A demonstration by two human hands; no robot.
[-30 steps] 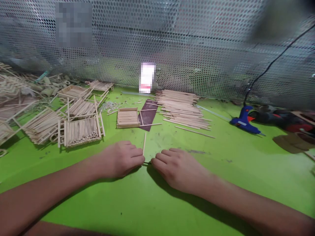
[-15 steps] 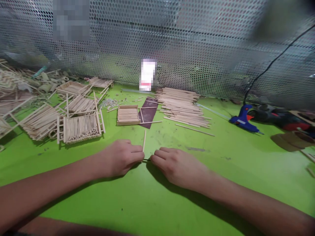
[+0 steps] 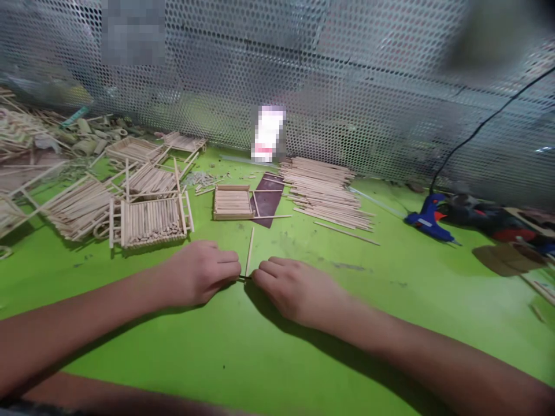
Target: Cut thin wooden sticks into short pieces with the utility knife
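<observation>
My left hand is closed low over the green table, left of centre. Close by on the right, my right hand is closed too. A thin dark strip spans the small gap between them, its ends in the fingers of both hands. A single thin wooden stick points away from me, its near end at the dark strip. Beyond the hands sits a small stick-built tray with two long sticks reaching right over a dark brown sheet.
Loose sticks are piled behind my right hand. Several stick-built pieces crowd the left. A blue glue gun with a black cable and a brown tape roll lie right. A perforated metal screen stands behind.
Both hands have shifted slightly left relative to the table. The upright-pointing stick, earlier beside my left fingers, now shows in the gap near my right fingers. The camera view has turned slightly.
</observation>
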